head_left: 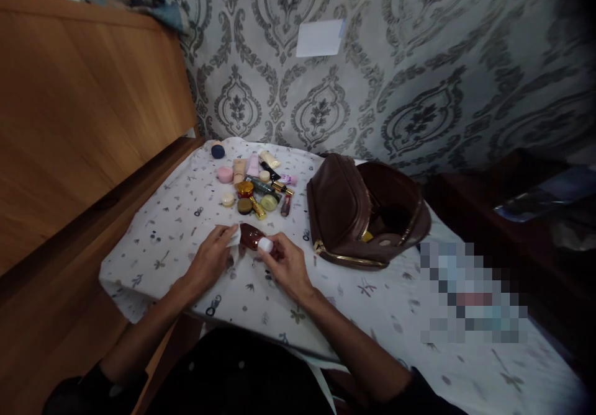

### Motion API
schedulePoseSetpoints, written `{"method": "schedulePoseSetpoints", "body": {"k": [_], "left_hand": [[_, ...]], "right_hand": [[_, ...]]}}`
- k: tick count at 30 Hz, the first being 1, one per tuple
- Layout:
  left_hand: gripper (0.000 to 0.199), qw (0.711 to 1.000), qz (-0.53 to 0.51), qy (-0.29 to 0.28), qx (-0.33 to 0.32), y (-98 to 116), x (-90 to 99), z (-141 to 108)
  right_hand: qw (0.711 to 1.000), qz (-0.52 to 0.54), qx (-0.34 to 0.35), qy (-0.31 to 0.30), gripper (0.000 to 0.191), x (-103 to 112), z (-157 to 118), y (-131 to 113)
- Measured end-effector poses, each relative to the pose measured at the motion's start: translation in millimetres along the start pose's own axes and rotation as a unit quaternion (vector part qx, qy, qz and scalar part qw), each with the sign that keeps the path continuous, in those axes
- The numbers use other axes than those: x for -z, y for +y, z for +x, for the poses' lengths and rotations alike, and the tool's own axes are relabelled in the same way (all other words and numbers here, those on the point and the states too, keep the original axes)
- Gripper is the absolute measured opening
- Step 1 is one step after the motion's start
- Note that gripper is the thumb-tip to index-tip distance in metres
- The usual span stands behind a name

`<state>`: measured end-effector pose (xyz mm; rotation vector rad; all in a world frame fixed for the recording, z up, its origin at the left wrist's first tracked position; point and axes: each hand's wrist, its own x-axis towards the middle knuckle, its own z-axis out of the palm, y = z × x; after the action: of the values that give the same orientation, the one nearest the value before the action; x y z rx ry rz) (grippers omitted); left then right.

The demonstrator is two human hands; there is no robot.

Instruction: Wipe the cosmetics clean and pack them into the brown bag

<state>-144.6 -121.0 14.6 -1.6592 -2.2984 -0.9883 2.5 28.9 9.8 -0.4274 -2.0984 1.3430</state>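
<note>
Over the near part of the cloth-covered table, my right hand (286, 263) grips a dark red bottle (251, 236) by its white cap (265, 245). The bottle lies tilted, its base toward my left hand (214, 254). That hand is closed on a white wipe or tissue (234, 241), which touches the bottle's base end. Just beyond are small cosmetics: a brown-lidded jar (244, 206), a gold tube (257, 208), a green round jar (269, 202) and an amber jar (244, 189). To the right stands a brown leather bag (338, 201), unzipped, its inside mostly dark.
More tubes and jars lie farther back, including a pink jar (225, 174) and a dark blue lid (218, 151). A wooden cabinet (93, 92) borders the left side. The patterned wall (279, 105) rises behind. A pixelated patch covers something at the right.
</note>
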Motion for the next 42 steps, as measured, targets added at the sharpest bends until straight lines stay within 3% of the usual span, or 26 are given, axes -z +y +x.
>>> {"method": "schedulePoseSetpoints", "body": {"k": [5,10,14,19,22,31,37,42], "left_hand": [[0.056,0.997,0.005,0.043,-0.063,23,-0.6,0],[0.056,0.991,0.022,0.054,-0.121,50,-9.1,-2],[0.058,0.993,0.038,0.042,-0.1,41,-11.3,0],[0.056,1.0,0.004,0.016,0.004,12,-9.2,4],[0.052,0.998,-0.038,-0.004,0.045,7,-9.7,4],[0.047,0.997,-0.072,0.005,0.03,25,-12.4,12],[0.05,0.996,-0.076,-0.038,-0.005,47,-19.3,10],[0.041,0.991,-0.105,-0.079,-0.024,57,-21.0,6]], "right_hand": [[0.999,-0.016,-0.031,0.026,0.023,3,-2,-5],[0.996,0.061,-0.06,0.039,0.029,4,3,-2],[0.988,0.109,-0.102,0.034,0.034,6,6,-1],[0.98,0.142,-0.132,0.04,0.036,7,8,1],[0.978,0.16,-0.132,0.03,0.038,7,8,3],[0.972,0.161,-0.169,-0.008,0.044,8,7,3],[0.966,0.178,-0.188,-0.009,0.045,9,9,7],[0.967,0.184,-0.179,-0.013,0.042,9,10,11]]}}
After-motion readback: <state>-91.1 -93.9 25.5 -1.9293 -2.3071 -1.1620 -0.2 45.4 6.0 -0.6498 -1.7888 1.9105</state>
